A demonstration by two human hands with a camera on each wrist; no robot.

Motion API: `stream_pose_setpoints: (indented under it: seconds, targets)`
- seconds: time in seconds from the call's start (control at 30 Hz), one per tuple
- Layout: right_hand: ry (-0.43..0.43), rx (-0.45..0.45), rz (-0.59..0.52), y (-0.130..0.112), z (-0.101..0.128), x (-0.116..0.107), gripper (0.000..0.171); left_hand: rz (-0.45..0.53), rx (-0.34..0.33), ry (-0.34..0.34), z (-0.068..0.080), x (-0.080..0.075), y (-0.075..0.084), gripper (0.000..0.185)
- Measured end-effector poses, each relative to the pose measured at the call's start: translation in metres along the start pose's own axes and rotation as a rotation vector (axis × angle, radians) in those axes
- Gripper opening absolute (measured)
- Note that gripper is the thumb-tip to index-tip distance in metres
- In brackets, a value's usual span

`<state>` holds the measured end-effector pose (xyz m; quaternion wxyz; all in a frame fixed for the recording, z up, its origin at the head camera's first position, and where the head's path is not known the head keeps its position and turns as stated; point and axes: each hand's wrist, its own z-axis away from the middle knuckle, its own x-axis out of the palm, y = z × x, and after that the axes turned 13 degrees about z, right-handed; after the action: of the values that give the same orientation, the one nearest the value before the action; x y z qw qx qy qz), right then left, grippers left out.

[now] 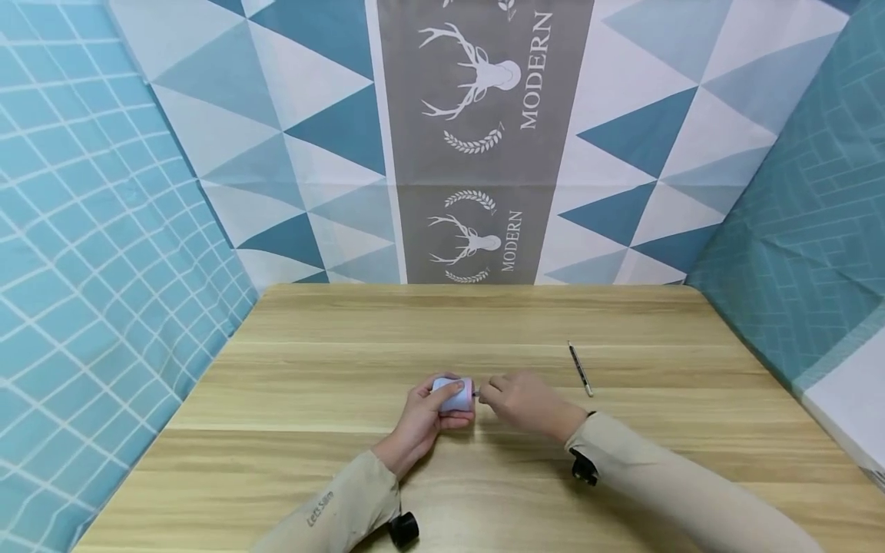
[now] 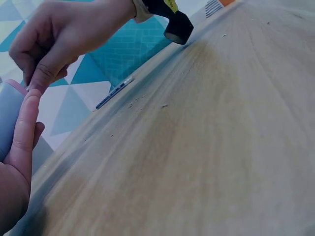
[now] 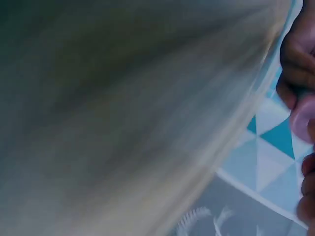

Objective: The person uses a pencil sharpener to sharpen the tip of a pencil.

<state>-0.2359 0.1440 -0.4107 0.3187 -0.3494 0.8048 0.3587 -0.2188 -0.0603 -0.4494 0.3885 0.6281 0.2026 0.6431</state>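
My left hand (image 1: 423, 421) grips a small light blue cylinder (image 1: 448, 394) with a pink end, its thumb lying across the top. The pink end points right, and a thin dark-and-silver rod (image 1: 476, 394) juts from it. My right hand (image 1: 523, 402) pinches that rod, its fingers curled close to the pink end. In the left wrist view, the light blue cylinder (image 2: 9, 115) is cut off by the left edge, and the right hand (image 2: 61, 42) meets its pink rim. The right wrist view shows the pink round end (image 3: 302, 120) between the fingers; the rod is hidden there.
A dark pencil (image 1: 580, 369) lies on the wooden table (image 1: 311, 361), to the right of and beyond my right hand. Tiny pale bits (image 2: 165, 105) are scattered near it. Patterned cloth (image 1: 477, 153) stands behind the table, and a white surface (image 1: 850, 407) borders the right side.
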Motion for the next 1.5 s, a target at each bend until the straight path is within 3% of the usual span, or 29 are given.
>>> stream_pose_setpoints:
  seconds: [0.07,0.23,0.33,0.4,0.5,0.57,0.67,0.77,0.87,0.93,1.0,1.07,1.13,1.23,1.5]
  targets:
    - [-0.1,0.141,-0.209,-0.002,-0.001,-0.001,0.024,-0.004,-0.007,-0.01,0.0,0.0,-0.001,0.022]
    - [-0.383,0.638,-0.866,0.001,-0.008,-0.008,0.029,-0.019,-0.016,-0.038,0.001,0.001,-0.002,0.022]
    - [-0.558,0.891,-1.258,0.008,-0.01,-0.007,0.029,-0.039,-0.016,-0.054,0.001,0.0,-0.002,0.021]
    - [-0.672,1.019,-1.498,0.012,-0.01,-0.003,0.029,-0.056,-0.012,-0.061,0.001,-0.002,-0.002,0.022]
    - [-0.787,1.076,-1.672,0.015,-0.009,0.001,0.025,-0.069,-0.005,-0.065,0.001,-0.004,-0.001,0.022]
    - [-0.77,1.046,-1.654,0.015,-0.008,0.0,0.023,-0.066,0.0,-0.063,0.001,-0.005,0.0,0.021]
    - [-0.65,0.922,-1.441,0.015,-0.007,-0.006,0.014,-0.053,0.0,-0.059,0.001,-0.005,0.0,0.022]
    - [-0.49,0.625,-1.05,0.013,-0.004,-0.014,0.007,-0.028,-0.012,-0.035,0.001,-0.004,-0.001,0.022]
    - [-0.303,0.253,-0.519,0.01,-0.001,-0.016,0.012,-0.004,-0.019,-0.014,0.001,-0.002,-0.002,0.02]
    - [-0.171,0.061,-0.212,0.008,0.0,-0.013,0.018,0.005,-0.018,-0.012,0.001,-0.002,-0.001,0.018]
    - [-0.073,-0.061,-0.027,0.006,0.0,-0.009,0.022,0.013,-0.009,-0.018,0.001,-0.001,-0.001,0.018]
    - [-0.016,-0.108,0.05,0.004,-0.002,-0.006,0.022,0.022,0.002,-0.028,0.001,-0.001,0.0,0.018]
    - [-0.016,-0.082,0.008,0.001,-0.005,-0.005,0.02,0.032,0.013,-0.03,0.002,-0.001,0.0,0.017]
    - [-0.111,0.079,-0.231,-0.002,-0.011,-0.007,0.022,0.042,0.015,-0.023,0.003,-0.001,0.0,0.016]
    - [-0.602,0.897,-1.288,0.011,-0.025,-0.006,0.023,0.027,0.021,-0.03,0.001,-0.002,0.001,0.012]
